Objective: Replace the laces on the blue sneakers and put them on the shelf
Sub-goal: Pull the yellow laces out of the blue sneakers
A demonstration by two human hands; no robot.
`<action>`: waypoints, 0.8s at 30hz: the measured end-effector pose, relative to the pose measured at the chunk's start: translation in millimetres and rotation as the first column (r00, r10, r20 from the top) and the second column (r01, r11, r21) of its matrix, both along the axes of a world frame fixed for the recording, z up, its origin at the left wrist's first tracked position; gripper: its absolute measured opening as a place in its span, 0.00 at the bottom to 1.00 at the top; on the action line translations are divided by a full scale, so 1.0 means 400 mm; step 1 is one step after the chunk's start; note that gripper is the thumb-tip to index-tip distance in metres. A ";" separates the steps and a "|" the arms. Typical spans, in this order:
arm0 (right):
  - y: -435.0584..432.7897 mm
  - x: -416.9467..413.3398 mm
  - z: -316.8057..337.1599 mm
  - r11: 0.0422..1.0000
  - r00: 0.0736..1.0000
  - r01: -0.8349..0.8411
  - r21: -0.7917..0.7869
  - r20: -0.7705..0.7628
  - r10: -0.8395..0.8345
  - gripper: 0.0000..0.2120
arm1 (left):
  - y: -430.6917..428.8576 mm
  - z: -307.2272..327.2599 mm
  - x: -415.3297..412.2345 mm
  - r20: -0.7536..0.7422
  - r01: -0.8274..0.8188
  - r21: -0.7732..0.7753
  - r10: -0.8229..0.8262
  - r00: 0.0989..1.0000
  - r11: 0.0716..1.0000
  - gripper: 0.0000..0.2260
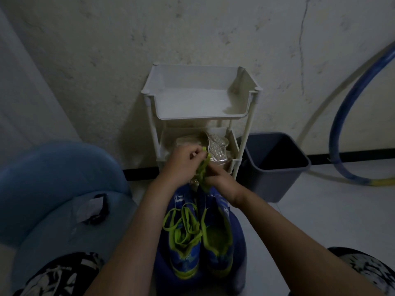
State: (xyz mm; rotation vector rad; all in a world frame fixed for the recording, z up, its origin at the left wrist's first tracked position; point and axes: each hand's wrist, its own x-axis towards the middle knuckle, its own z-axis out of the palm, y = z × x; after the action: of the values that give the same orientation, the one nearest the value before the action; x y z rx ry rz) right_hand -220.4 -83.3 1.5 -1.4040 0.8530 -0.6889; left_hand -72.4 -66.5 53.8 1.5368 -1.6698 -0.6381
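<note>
Head view: your left grip (183,162) and right grip (221,182) both pinch a bunched green lace (202,167) between them; the blue sneakers (188,248) sit just below. Lacing seems underway; next, find its tip and an eyelet.

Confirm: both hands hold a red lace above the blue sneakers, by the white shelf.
One error: the lace is yellow-green, not red, per the head view. The left hand and right hand hold it above the blue sneakers, by the white shelf.

Sneakers (189,258) are done in bright blue, laces (184,229) and trim in lime green. Shelf (198,117) is coloured white, bin (267,182) dark grey, shorts (64,276) are printed black-and-white.
</note>
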 end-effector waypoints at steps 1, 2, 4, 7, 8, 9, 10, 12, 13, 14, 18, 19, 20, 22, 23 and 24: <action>0.008 0.004 0.007 0.999 0.999 -0.043 0.009 -0.015 0.043 0.26 | 0.002 0.015 -0.001 -0.032 -0.033 -0.058 0.031 0.999 0.998 0.08; 0.016 0.006 0.014 0.998 0.995 -0.070 -0.006 -0.066 0.069 0.21 | 0.007 0.028 -0.001 -0.086 -0.067 -0.085 0.060 0.994 0.994 0.07; 0.027 0.003 0.016 0.997 0.984 -0.077 -0.018 -0.164 0.073 0.12 | 0.015 0.044 0.004 -0.240 -0.133 -0.081 0.111 0.964 0.988 0.07; 0.031 -0.009 0.017 0.999 0.976 0.038 0.025 -0.213 -0.032 0.09 | 0.021 0.057 0.024 -0.618 -0.234 -0.011 0.178 0.766 0.972 0.10; 0.027 -0.015 0.015 0.993 0.968 0.111 0.028 -0.228 -0.102 0.09 | 0.024 0.061 0.031 -0.725 -0.248 0.016 0.182 0.664 0.969 0.11; 0.024 -0.019 0.016 0.981 0.959 0.187 0.045 -0.224 -0.172 0.08 | 0.026 0.061 0.038 -0.801 -0.245 0.039 0.177 0.572 0.969 0.11; 0.020 -0.023 0.018 0.963 0.951 0.260 0.078 -0.196 -0.241 0.09 | 0.029 0.056 0.045 -0.842 -0.236 0.057 0.174 0.511 0.970 0.12; 0.016 -0.024 0.031 0.917 0.940 0.341 0.205 -0.091 -0.329 0.11 | 0.037 0.046 0.052 -0.821 -0.224 0.110 0.216 0.529 0.968 0.12; 0.015 -0.023 0.042 0.899 0.938 0.338 0.280 -0.023 -0.345 0.12 | 0.041 0.037 0.054 -0.739 -0.221 0.153 0.260 0.621 0.963 0.12; 0.016 -0.020 0.055 0.883 0.936 0.315 0.348 0.042 -0.351 0.13 | 0.042 0.024 0.055 -0.607 -0.215 0.202 0.294 0.738 0.956 0.11; 0.035 -0.007 0.104 0.894 0.963 0.192 0.405 0.099 -0.252 0.14 | 0.061 -0.034 0.056 -0.221 -0.029 0.404 0.128 0.967 0.914 0.08; 0.046 -0.003 0.108 0.912 0.975 0.167 0.375 0.071 -0.208 0.13 | 0.068 -0.046 0.058 -0.184 0.007 0.444 0.083 0.979 0.896 0.09; 0.057 0.001 0.107 0.934 0.985 0.159 0.319 0.015 -0.173 0.13 | 0.075 -0.061 0.062 -0.132 0.020 0.474 0.049 0.990 0.880 0.10; 0.078 0.012 0.083 0.982 0.976 0.147 0.122 -0.181 -0.123 0.13 | 0.094 -0.084 0.070 0.009 0.012 0.507 -0.019 1.000 0.862 0.08; 0.089 0.017 0.065 0.995 0.944 0.100 -0.006 -0.314 -0.097 0.13 | 0.109 -0.096 0.075 0.080 0.015 0.522 -0.066 0.995 0.853 0.06; 0.096 0.023 0.044 0.992 0.891 0.010 -0.127 -0.449 -0.066 0.13 | 0.122 -0.109 0.077 0.148 0.033 0.528 -0.130 0.980 0.848 0.05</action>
State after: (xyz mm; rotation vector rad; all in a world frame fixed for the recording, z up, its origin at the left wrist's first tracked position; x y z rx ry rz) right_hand -211.2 -44.9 19.1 -1.6968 1.2225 -0.4494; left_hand -41.5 -17.9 10.2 1.9580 -1.7938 -1.1024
